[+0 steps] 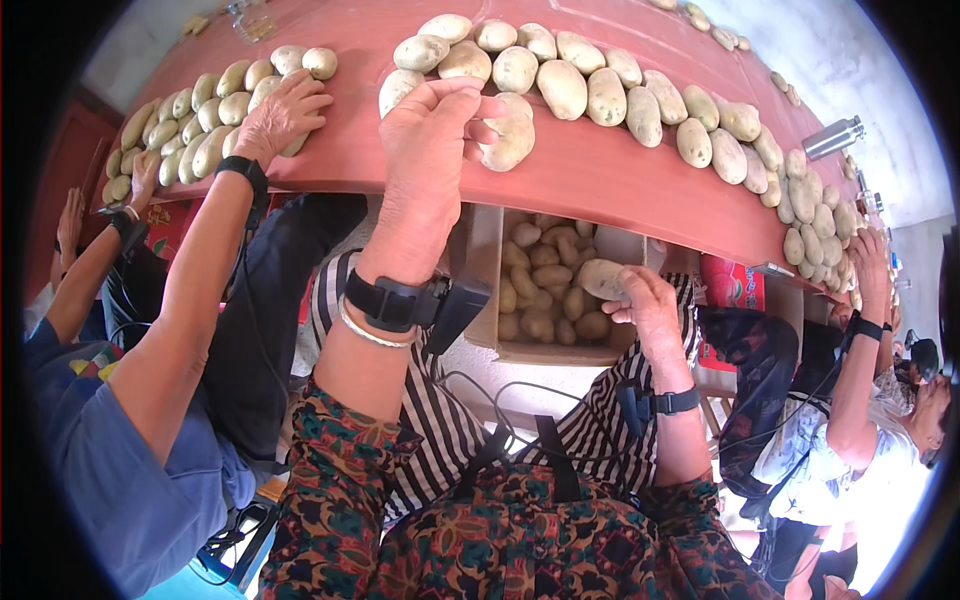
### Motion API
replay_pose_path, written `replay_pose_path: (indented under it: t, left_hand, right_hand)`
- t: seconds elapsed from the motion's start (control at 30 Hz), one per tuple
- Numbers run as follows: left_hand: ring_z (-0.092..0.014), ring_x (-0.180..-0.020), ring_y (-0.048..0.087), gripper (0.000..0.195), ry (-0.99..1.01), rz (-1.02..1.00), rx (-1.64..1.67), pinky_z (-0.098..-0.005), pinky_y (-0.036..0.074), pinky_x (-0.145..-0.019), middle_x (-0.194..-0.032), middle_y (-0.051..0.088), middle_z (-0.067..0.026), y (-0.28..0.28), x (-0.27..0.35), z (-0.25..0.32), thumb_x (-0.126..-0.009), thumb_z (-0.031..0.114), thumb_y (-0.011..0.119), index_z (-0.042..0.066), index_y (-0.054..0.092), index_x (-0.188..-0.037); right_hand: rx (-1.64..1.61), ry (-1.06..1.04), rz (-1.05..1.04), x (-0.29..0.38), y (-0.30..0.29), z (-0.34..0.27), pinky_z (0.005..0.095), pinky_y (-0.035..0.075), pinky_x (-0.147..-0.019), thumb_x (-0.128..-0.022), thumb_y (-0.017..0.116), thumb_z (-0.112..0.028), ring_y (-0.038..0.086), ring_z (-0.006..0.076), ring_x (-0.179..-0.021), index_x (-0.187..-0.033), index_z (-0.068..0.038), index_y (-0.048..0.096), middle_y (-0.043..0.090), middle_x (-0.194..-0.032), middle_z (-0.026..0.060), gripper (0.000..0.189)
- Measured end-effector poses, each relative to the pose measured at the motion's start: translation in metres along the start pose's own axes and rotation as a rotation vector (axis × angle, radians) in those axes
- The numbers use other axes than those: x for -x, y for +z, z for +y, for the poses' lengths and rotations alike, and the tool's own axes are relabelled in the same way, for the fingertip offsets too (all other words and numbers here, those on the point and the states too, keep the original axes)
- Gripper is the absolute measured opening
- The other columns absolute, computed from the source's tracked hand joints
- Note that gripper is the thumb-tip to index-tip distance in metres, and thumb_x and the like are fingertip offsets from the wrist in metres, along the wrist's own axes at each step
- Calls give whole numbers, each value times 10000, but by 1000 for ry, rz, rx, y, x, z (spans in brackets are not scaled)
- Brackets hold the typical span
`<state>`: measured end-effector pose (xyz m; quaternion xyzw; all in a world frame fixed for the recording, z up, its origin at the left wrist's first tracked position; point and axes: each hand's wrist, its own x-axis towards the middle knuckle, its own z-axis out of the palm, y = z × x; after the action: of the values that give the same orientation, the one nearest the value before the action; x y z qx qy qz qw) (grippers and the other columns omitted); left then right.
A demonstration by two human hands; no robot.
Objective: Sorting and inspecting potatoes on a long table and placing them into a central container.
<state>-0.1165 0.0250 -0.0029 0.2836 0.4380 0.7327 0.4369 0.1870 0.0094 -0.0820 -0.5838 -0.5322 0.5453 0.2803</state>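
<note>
My right hand (646, 304) grips an oval, pale potato (600, 279) by one end, above the right side of an open cardboard box (484, 300). Inside the box lie several loose potatoes (551, 276). Raised at the front of the red table (600, 165), my left hand (431, 127) has thumb and forefinger pinched together, with nothing seen between them. Its other fingers curl in front of a potato (511, 139) at the table's front; its palm is hidden. Just beyond, a double row of potatoes (562, 88) curves off to the right.
A co-worker's hand (283, 116) rests on a potato group (214, 112) at left. Another person's hand (870, 259) touches the pile at right (821, 221). A metal bottle (832, 138) and a glass jar (251, 21) stand farther back. Cables (517, 386) hang across my lap.
</note>
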Motion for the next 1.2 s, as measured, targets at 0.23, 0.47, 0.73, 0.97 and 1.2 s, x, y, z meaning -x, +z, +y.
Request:
replay_pose_path:
  t: [0.23,0.47,0.73,0.97,1.2]
  left_hand:
    - [-96,-686,600,192,16,44,-35,-226,453,-614,-921,733,-79,-12,1,3,-957,121,637,1,669,-1103]
    - [-103,-661,606,181,24,85,18,-229,452,-581,-900,733,-94,-22,0,2,-939,108,638,-10,675,-1071]
    - [-91,-695,599,175,3,81,91,-217,436,-601,-910,728,-73,-22,2,4,-952,114,640,6,665,-1087]
    - [-85,-717,609,184,20,101,200,-210,446,-614,-917,720,-72,-12,5,7,-950,102,633,2,657,-1103]
    - [-83,-670,595,146,-26,180,198,-208,446,-580,-887,716,-81,-29,5,12,-947,101,629,1,647,-1052]
  right_hand:
    - [-117,142,-20,-3,2,27,255,564,-633,-994,546,-274,724,202,-755,-1201,70,600,699,-1063,168,405]
    - [-272,197,75,-30,-3,47,310,574,-703,-980,543,-218,714,270,-838,-1199,59,583,680,-1075,177,355]
    - [-333,100,406,-53,-1,50,342,565,-837,-970,543,-111,699,285,-958,-1244,24,574,664,-1125,157,306]
    - [-65,-278,286,-24,30,-18,288,530,-797,-962,589,-107,699,182,-924,-1209,22,633,709,-1086,125,282]
    - [385,-696,215,-57,101,-100,410,552,-891,-848,692,-91,649,323,-1061,-1289,-14,575,633,-1193,194,463]
